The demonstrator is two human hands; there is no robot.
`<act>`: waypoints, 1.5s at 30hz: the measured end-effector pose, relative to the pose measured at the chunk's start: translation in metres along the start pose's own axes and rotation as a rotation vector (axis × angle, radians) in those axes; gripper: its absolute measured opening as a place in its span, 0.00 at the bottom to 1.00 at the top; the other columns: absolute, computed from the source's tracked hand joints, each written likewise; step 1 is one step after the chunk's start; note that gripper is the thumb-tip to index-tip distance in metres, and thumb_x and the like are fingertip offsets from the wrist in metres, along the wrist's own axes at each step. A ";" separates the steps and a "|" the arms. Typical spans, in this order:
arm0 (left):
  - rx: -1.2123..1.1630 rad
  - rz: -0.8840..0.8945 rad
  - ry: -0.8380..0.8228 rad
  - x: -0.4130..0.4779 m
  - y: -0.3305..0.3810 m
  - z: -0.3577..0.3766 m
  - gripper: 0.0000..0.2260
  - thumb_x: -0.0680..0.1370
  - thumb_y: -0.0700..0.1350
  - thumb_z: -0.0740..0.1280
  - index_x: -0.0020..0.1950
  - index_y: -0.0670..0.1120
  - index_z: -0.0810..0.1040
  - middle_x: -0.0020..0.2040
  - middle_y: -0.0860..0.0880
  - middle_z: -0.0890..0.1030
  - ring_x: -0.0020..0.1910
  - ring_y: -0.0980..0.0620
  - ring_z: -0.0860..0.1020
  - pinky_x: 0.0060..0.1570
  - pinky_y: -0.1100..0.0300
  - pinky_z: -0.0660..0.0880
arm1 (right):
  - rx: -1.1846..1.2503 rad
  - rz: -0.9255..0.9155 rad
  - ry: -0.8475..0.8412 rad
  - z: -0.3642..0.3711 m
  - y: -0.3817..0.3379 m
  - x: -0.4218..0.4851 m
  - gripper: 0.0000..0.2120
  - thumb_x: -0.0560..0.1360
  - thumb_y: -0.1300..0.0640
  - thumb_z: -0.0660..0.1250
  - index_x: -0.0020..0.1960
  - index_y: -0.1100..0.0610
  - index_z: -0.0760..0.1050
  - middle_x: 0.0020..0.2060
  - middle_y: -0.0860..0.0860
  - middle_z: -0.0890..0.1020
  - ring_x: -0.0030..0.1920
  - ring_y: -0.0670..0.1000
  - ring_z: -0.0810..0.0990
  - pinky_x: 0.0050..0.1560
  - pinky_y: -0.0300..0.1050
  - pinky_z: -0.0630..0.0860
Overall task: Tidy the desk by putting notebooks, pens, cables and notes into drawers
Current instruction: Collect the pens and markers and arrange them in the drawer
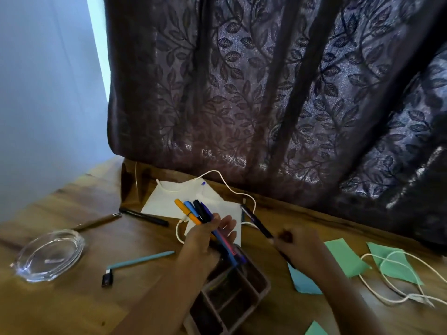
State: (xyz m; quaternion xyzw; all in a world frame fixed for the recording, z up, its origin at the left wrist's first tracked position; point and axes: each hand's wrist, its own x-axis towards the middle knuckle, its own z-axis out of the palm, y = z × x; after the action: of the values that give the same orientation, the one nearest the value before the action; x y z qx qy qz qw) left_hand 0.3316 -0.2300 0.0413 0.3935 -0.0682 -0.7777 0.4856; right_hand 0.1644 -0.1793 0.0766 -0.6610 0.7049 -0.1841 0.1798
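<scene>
Evidently early: left hand (205, 238) fingers clamp a pen bundle (193, 210), right hand (300, 250) fingers a dark pen (256, 220); cable (396, 288) and notes (343, 259) at three o'clock await drawers.

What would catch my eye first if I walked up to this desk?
Most likely the fan of coloured pens gripped in the left hand at the centre, over a compartment tray. Beside it, the right hand holds a dark pen. Behind everything, a dark leaf-patterned curtain fills the upper view.
</scene>
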 end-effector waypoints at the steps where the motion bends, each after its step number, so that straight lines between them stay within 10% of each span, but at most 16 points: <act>1: -0.002 -0.005 -0.027 0.002 -0.001 0.001 0.03 0.79 0.36 0.61 0.50 0.41 0.73 0.48 0.39 0.81 0.49 0.41 0.79 0.50 0.46 0.73 | 0.030 -0.051 0.009 0.004 -0.011 0.007 0.11 0.74 0.54 0.68 0.35 0.49 0.70 0.29 0.42 0.71 0.32 0.40 0.70 0.32 0.32 0.65; 9: 0.015 0.081 -0.063 0.021 0.037 -0.003 0.05 0.80 0.35 0.59 0.48 0.40 0.73 0.41 0.43 0.79 0.41 0.47 0.78 0.40 0.50 0.73 | 0.351 0.004 -0.161 0.030 -0.048 0.073 0.06 0.74 0.57 0.68 0.40 0.59 0.78 0.31 0.50 0.77 0.31 0.46 0.74 0.34 0.37 0.72; 18: -0.013 0.022 0.031 0.037 0.054 -0.016 0.04 0.79 0.36 0.60 0.51 0.38 0.74 0.41 0.43 0.77 0.39 0.48 0.77 0.38 0.53 0.74 | -0.207 0.245 0.002 0.078 0.010 0.176 0.16 0.76 0.54 0.63 0.59 0.64 0.73 0.58 0.60 0.78 0.59 0.60 0.76 0.55 0.47 0.73; 24: -0.030 0.017 0.058 0.045 0.055 -0.020 0.04 0.78 0.34 0.61 0.50 0.39 0.75 0.40 0.43 0.76 0.38 0.48 0.76 0.47 0.52 0.74 | -0.275 0.261 -0.085 0.100 0.018 0.177 0.10 0.77 0.57 0.61 0.52 0.62 0.76 0.56 0.59 0.80 0.56 0.58 0.78 0.52 0.46 0.74; 27: -0.048 0.012 0.053 0.047 0.054 -0.022 0.04 0.78 0.34 0.61 0.50 0.38 0.74 0.41 0.42 0.77 0.39 0.47 0.77 0.45 0.52 0.75 | -0.195 0.275 -0.169 0.089 0.019 0.175 0.09 0.70 0.61 0.66 0.31 0.57 0.71 0.45 0.58 0.83 0.42 0.55 0.80 0.42 0.44 0.75; 31: -0.033 0.001 0.043 0.047 0.050 -0.024 0.03 0.79 0.35 0.60 0.48 0.39 0.73 0.44 0.41 0.80 0.43 0.44 0.79 0.49 0.51 0.73 | -0.087 0.299 -0.219 0.042 0.004 0.161 0.07 0.68 0.63 0.69 0.32 0.61 0.74 0.24 0.52 0.77 0.22 0.47 0.74 0.24 0.36 0.71; 45: 0.024 0.074 0.004 0.044 0.047 -0.014 0.05 0.79 0.35 0.61 0.44 0.40 0.74 0.41 0.44 0.79 0.43 0.46 0.78 0.53 0.47 0.74 | -0.029 -0.121 -0.473 0.041 -0.068 0.131 0.07 0.74 0.62 0.66 0.48 0.65 0.78 0.42 0.62 0.82 0.35 0.49 0.77 0.32 0.37 0.74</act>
State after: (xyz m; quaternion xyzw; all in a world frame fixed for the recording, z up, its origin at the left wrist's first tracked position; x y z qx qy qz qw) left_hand 0.3642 -0.2864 0.0305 0.3979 -0.0912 -0.7576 0.5094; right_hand 0.2354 -0.3149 0.0731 -0.7291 0.6051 -0.0246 0.3187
